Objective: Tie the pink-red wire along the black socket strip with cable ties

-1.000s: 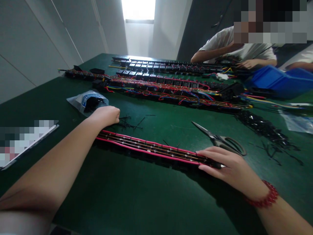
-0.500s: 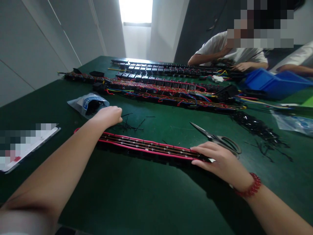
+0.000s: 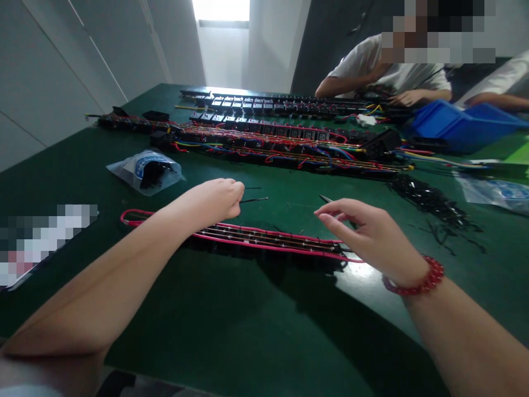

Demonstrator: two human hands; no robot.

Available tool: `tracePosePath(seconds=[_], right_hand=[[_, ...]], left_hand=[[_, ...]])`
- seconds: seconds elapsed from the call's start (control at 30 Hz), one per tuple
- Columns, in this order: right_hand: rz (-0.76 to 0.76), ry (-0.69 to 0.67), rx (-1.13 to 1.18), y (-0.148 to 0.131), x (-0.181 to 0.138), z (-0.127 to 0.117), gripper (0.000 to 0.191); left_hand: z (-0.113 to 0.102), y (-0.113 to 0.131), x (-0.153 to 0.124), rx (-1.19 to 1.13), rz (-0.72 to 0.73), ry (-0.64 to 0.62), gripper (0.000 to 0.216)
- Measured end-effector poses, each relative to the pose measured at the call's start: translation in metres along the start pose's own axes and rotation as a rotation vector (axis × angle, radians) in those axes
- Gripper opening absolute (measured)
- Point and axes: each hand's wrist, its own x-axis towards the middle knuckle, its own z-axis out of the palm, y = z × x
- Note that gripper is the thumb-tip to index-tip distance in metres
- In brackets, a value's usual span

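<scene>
My left hand [image 3: 221, 198] is closed in a pinch on a thin black cable tie [image 3: 257, 199], whose end points right. Under that hand and forearm lies a black socket strip [image 3: 268, 241] with metal bars and a red wire looped along both sides. My right hand [image 3: 367, 231] hovers above the strip's right end, thumb and fingers apart, holding nothing. Behind it, only the tip of the scissors [image 3: 325, 198] shows clearly; the rest is mostly hidden by the hand.
An open plastic bag [image 3: 124, 172] of black pieces lies at left. Wired socket strips [image 3: 289, 146] cross the table's far side. A heap of cable ties [image 3: 430, 201] and a blue bin [image 3: 458, 127] are at right. A co-worker [image 3: 355, 69] sits opposite.
My left hand has moved right from the loose ties beside the bag and now has a cable tie in it. My right hand has lifted off the strip's right end.
</scene>
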Motion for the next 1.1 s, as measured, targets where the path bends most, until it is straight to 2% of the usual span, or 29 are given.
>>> tracePosePath(seconds=[0.17,0.43,0.77,1.0,1.1], right_hand=[[0.047,-0.022,0.172,0.010,-0.002,0.022,0.028],[0.045,-0.066,0.317,0.013,-0.005,0.032,0.028],[0.092,-0.047,0.454,0.006,-0.010,0.040,0.022],[0.185,-0.021,0.564,0.004,-0.012,0.038,0.017],[0.228,0.031,0.643,0.006,-0.012,0.039,0.014]], left_hand=[[0.027,0.017,0.006,-0.102,0.115,0.017,0.009],[0.041,0.029,0.008,-0.308,0.213,0.137,0.005],[0.042,0.043,0.002,-0.395,0.253,0.191,0.007],[0.043,0.051,-0.002,-0.419,0.278,0.188,0.006],[0.042,0.048,-0.001,-0.425,0.276,0.196,0.007]])
